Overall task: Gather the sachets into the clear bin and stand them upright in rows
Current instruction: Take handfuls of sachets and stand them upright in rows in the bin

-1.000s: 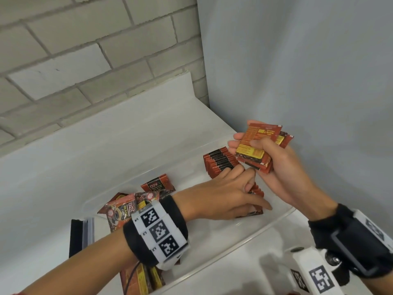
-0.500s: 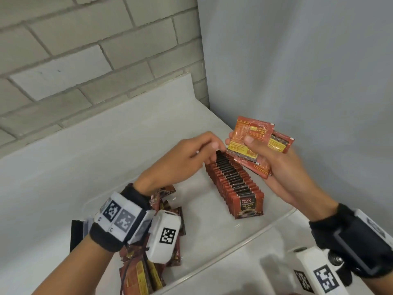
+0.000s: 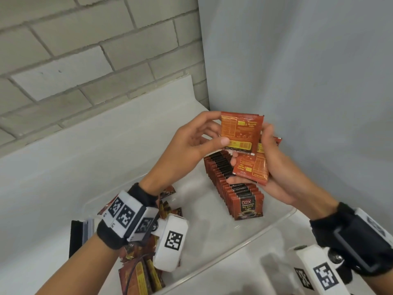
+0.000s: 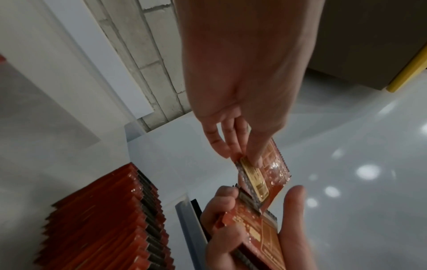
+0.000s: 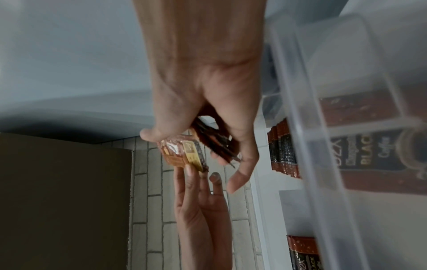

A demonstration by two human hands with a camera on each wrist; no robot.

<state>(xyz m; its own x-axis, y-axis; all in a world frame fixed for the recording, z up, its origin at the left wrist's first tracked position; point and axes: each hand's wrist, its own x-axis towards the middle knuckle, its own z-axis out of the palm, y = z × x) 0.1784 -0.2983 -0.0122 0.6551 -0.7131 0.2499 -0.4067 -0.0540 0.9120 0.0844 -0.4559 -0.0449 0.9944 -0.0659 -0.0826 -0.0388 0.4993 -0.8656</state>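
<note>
My left hand [image 3: 191,145] has come up out of the clear plastic bin [image 3: 276,222]; a second ago it was down pressing on the row, and now its fingers [image 4: 255,155] pinch one flat orange-red foil sachet [image 3: 241,132] by its left edge, held printed back towards me above the far end of the row. My right hand [image 3: 274,167] has stayed put beside it, fingers curled round a small fan of matching orange-red sachets [image 3: 252,170], its thumb touching the single one's right edge.

The standing row of red-and-black sachets [image 3: 234,188] runs upright from the bin's near rim back towards the counter's far right corner, near the bin's right side, and nothing steadies it now. A loose heap of sachets [image 3: 140,271] lies flat at the bin's near left end, partly under my left wrist.

I read this as a hand-off: one sachet peeled from the fan, ready to be slotted in. One row is well along, but the heap and the fan are left, so I judge the job perhaps half done. The row looks self-supporting, though a careless insertion could topple it.
</note>
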